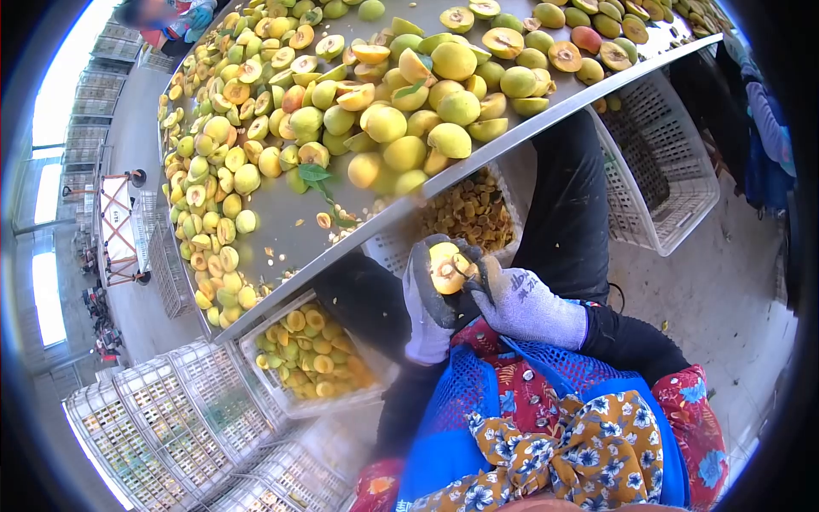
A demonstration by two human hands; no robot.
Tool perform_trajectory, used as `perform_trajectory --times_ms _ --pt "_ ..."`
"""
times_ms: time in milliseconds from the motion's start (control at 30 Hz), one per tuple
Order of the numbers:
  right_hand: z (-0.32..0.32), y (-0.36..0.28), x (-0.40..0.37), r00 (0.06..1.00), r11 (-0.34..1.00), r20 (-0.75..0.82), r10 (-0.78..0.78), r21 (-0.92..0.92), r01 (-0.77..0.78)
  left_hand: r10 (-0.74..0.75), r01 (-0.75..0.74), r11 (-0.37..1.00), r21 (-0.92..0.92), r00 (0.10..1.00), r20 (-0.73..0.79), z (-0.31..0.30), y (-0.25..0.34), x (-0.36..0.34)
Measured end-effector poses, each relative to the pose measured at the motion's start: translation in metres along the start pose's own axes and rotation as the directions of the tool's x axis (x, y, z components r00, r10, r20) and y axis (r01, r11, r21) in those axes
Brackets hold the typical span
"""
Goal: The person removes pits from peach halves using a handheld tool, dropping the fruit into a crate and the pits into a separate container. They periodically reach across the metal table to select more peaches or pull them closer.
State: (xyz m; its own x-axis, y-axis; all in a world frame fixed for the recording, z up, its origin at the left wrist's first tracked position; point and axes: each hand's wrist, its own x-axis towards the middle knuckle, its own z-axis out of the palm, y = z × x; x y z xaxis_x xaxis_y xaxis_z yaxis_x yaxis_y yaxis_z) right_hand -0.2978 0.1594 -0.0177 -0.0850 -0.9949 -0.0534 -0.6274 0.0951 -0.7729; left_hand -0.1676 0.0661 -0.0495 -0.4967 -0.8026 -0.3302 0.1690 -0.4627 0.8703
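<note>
The gloved left hand cups a halved peach just near the metal table, while the gloved right hand pinches its right edge with curled fingers.

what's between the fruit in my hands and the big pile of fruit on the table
In the head view, the table's metal edge and, under it, a white crate of brownish pits lie between the held fruit and the pile.

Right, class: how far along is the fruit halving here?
Done: cut halves lie in the crate under the table. In hand: the left hand and right hand work one opened fruit. Left: many whole fruits piled on top.
</note>
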Motion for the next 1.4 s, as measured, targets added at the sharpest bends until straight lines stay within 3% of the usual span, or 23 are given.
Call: perform_trajectory --times_ms 200,367,433,533,567,633,667,733,767,900,1000,1133,1167,1200,1267,1300,1367,1400 --pt "-0.007 -0.005 0.0 0.996 0.999 0.085 0.035 -0.003 -0.035 0.102 -0.101 0.994 0.038 0.994 -0.035 0.021 0.013 -0.008" --pt "-0.013 -0.016 0.006 0.97 0.984 0.195 0.146 0.073 -0.163 0.037 -0.055 0.993 -0.101 0.984 -0.172 0.021 0.005 -0.007" --pt "-0.01 -0.007 0.007 0.972 0.96 0.211 0.1 0.237 -0.15 0.089 -0.101 0.994 -0.049 0.973 -0.215 0.024 0.003 -0.008" --pt "-0.018 0.005 0.009 0.961 0.887 0.275 -0.02 0.448 -0.11 0.178 -0.173 0.984 0.052 0.973 -0.143 0.029 0.01 -0.009" --pt "-0.022 0.008 0.011 0.952 0.855 0.299 -0.073 0.51 -0.095 0.118 -0.115 0.993 0.032 0.986 -0.122 0.028 0.011 -0.008" --pt "-0.027 0.012 0.013 0.877 0.586 0.479 -0.024 0.718 -0.376 0.001 -0.001 1.0 -0.006 0.997 -0.074 0.024 0.014 -0.005" --pt "-0.029 0.013 0.014 0.766 0.265 0.643 0.014 0.736 -0.623 0.038 -0.037 0.999 0.029 0.999 -0.021 0.022 0.013 -0.004" --pt "-0.038 0.005 0.011 0.702 -0.06 0.712 -0.023 0.7 -0.712 0.106 -0.114 0.989 0.089 0.99 0.09 0.02 0.013 -0.004" --pt "-0.042 0.001 0.009 0.671 -0.221 0.74 -0.055 0.646 -0.731 0.157 -0.203 0.94 0.274 0.971 0.183 0.018 0.019 -0.003" --pt "-0.036 -0.004 0.009 0.735 -0.261 0.678 -0.009 0.708 -0.656 -0.07 0.075 0.996 -0.045 0.992 0.108 0.023 0.015 0.005" --pt "-0.042 -0.014 0.009 0.768 -0.094 0.624 0.144 0.781 -0.617 -0.001 -0.001 0.996 -0.09 1.0 -0.015 0.033 0.004 0.005" --pt "-0.028 0.002 0.004 0.733 -0.327 0.674 0.088 0.715 -0.618 -0.084 0.086 0.98 -0.177 0.996 0.02 0.028 0.005 0.003" --pt "-0.033 0.0 0.005 0.762 -0.443 0.646 -0.035 0.674 -0.591 0.094 -0.098 0.984 0.149 0.995 0.034 0.025 0.009 0.001" --pt "-0.034 0.005 0.007 0.775 -0.537 0.608 -0.172 0.601 -0.591 0.253 -0.271 0.85 0.451 0.962 0.1 0.021 0.015 -0.001" --pt "-0.039 0.004 0.009 0.79 -0.499 0.593 -0.157 0.643 -0.581 0.334 -0.351 0.676 0.648 0.93 0.155 0.018 0.017 -0.005" --pt "-0.04 0.002 0.009 0.794 -0.383 0.607 -0.04 0.724 -0.573 0.286 -0.292 0.746 0.598 0.952 0.108 0.016 0.014 -0.006" --pt "-0.044 -0.001 0.011 0.797 -0.111 0.572 0.196 0.82 -0.561 0.321 -0.352 0.729 0.587 0.933 0.161 0.006 0.01 -0.006" --pt "-0.045 -0.001 0.011 0.798 -0.081 0.561 0.218 0.826 -0.558 0.178 -0.178 0.939 0.295 0.984 0.027 -0.001 0.015 -0.007"
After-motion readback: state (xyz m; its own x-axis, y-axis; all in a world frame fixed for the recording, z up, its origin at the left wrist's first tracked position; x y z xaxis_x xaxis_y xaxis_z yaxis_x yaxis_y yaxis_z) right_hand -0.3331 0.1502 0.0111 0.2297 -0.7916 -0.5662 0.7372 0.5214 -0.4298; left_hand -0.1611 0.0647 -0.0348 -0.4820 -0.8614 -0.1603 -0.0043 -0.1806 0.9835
